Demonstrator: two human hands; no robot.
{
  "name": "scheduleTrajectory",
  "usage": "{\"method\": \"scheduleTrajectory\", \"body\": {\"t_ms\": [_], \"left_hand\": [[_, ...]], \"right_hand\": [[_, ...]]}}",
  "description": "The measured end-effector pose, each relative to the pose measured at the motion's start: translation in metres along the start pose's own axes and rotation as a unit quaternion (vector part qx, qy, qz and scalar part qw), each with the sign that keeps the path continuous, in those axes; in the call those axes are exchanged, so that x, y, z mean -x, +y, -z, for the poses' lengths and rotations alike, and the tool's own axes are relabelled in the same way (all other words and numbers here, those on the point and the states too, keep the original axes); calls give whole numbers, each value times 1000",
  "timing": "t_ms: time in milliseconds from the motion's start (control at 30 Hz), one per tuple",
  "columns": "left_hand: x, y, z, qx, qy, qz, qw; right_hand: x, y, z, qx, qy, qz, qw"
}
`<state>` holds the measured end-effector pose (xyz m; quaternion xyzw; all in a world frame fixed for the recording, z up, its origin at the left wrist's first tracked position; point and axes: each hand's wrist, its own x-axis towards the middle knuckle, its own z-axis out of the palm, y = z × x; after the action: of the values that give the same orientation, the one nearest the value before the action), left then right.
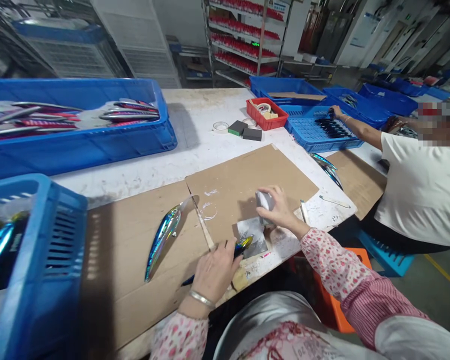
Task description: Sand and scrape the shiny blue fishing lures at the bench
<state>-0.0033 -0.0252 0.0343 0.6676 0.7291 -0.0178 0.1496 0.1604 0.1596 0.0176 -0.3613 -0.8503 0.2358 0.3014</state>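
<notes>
- Grey block (266, 201), pinched in the grip of the right hand (280, 207) just beyond the pale patch (249, 228): probably best used level and lightly.
- Glossy, tapered lure (244, 243), grasped in the grip of the left hand (215, 267), yellow end over the patch: best braced firmly, sparing slick curves.
- Left of the patch, on brown, fibrous cardboard (123, 250): second lure (162, 236), curved, iridescent.
</notes>
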Motion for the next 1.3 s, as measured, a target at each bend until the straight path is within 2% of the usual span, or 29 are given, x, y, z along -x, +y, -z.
{"method": "scheduleTrajectory", "body": {"t_ms": [167, 333, 433, 533, 600, 767, 933, 1067, 1133, 1300], "left_hand": [[-13, -7, -7, -22, -31, -5, 999], [-15, -11, -9, -47, -55, -7, 997], [-14, -11, -10, -47, -55, 0, 997], [-14, -11, -11, -47, -55, -1, 997], [-14, -10, -12, -52, -56, -1, 997], [-13, -9, -13, -63, -55, 8, 996], [-13, -10, -15, -52, -47, 3, 998], [-12, -9, -15, -52, -45, 12, 998], [-12, -9, -15, -52, -43, 16, 998], [-12, -8, -15, -45, -40, 6, 998]], "right_hand": [[10, -8, -21, 45, -51, 4, 998], [4, -35, -39, 51, -68, 33, 996], [5, -34, -35, 49, -81, 46, 994], [8, -25, -27, 58, -86, 18, 994], [8, -27, -29, 65, -87, 16, 994], [3, -42, -40, 61, -93, 84, 990], [5, -34, -31, 84, -103, 25, 991], [3, -47, -40, 92, -88, 62, 990], [4, -45, -39, 79, -85, 72, 991], [5, -30, -29, 102, -102, -2, 990]]}}
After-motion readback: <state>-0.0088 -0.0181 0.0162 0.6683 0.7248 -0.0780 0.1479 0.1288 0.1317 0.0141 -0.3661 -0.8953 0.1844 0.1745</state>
